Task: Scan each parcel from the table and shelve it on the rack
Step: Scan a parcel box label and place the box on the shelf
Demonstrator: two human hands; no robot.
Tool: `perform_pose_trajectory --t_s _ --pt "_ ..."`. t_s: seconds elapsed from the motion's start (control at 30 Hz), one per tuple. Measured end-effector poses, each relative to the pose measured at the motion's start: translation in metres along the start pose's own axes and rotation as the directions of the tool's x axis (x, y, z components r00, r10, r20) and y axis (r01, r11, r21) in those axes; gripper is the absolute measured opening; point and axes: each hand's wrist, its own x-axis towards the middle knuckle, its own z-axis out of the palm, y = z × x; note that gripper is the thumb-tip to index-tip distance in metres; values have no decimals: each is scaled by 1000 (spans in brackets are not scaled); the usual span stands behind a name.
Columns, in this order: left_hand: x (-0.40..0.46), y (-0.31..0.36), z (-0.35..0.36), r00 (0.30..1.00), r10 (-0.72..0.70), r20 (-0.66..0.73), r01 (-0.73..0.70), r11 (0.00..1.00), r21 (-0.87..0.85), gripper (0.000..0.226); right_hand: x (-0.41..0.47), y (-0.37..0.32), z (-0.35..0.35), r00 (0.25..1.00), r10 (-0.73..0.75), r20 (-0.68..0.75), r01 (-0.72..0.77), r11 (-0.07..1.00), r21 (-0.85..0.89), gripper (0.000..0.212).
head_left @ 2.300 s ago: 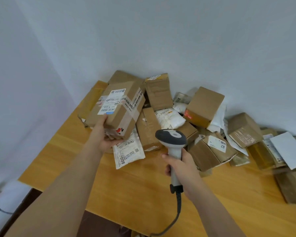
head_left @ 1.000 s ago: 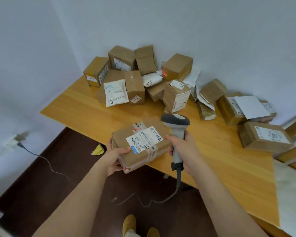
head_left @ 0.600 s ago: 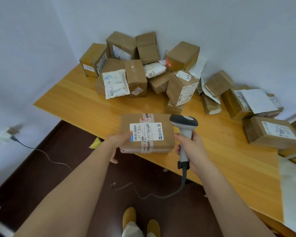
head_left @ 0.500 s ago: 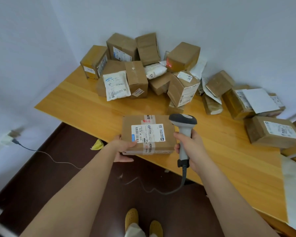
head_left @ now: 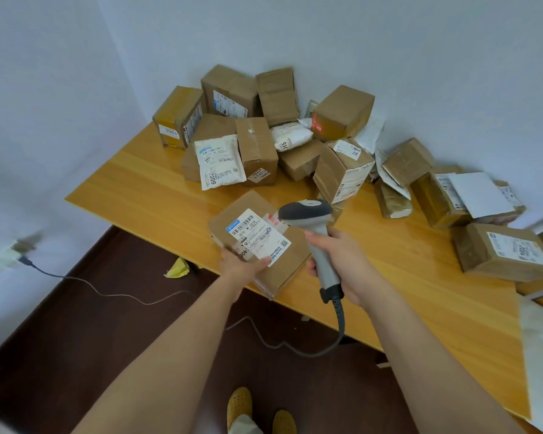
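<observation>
Nearest the camera, two yellow perforated shoes [head_left: 261, 411] stand on the dark brown floor [head_left: 76, 339]. Both bare forearms reach forward over the near edge of the wooden table [head_left: 420, 308]. The left hand [head_left: 243, 266] grips the near corner of a cardboard parcel [head_left: 257, 242] from beneath, thumb pressed on top beside the white shipping label [head_left: 257, 236]; the parcel is held tilted above the table edge, label face up and barcodes exposed. The right hand [head_left: 337, 261] is closed round the grey handle of a barcode scanner [head_left: 312, 227], whose dark head sits just beside and slightly above the parcel's right side, close to the label. The scanner's cable [head_left: 339, 327] hangs from the handle base, loops under the table edge and trails across the floor. A small yellow scrap [head_left: 177, 269] lies on the floor beneath the table edge, and a second cord [head_left: 107, 292] runs left to a wall socket [head_left: 13, 252], which is blurred. Further back, the remaining parcels are heaped against the white wall: a white mailer marked 2009 [head_left: 218, 166] leaning on brown boxes, a box marked 3003 [head_left: 177, 117] at the far left, a box labelled 82 [head_left: 342, 170] in the middle, and a flat labelled box [head_left: 502, 250] set apart at the right edge.
</observation>
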Motion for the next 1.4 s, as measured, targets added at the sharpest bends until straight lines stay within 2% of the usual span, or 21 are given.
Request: perform_pose_trajectory --t_s 0.1,0.17,0.33,0.47,0.83,1.03,1.17,1.27,1.4 --pt "2 -2 8 1000 18 17 -17 998 -55 99 1 -12 4 998 1 62 3 998 -64 5" --pt "6 1 9 999 54 7 -53 997 -63 94 2 -19 5 996 -12 91 24 990 -138 11" --pt "11 2 9 986 155 -58 -149 984 95 84 -1 -34 9 993 -17 116 37 985 -168 22" --pt "2 5 13 969 225 -105 -194 950 244 79 -9 -41 10 993 -19 120 41 981 -190 23" --pt "-1 19 16 979 182 -95 -122 887 445 56 -31 -61 0 997 -12 77 27 980 -198 26" --pt "-4 22 17 976 191 -106 -111 852 512 52 -41 -71 -4 996 -33 79 50 973 -226 25" --pt "-4 24 18 978 175 -112 -101 872 480 55 -46 -77 -6 996 -45 81 62 972 -226 23" --pt "-6 25 19 977 188 -102 -110 850 514 55 -48 -81 -8 996 -47 80 63 974 -216 24" --pt "-5 23 18 981 159 -115 -93 892 442 56 -48 -82 -11 993 -52 106 72 977 -199 27"
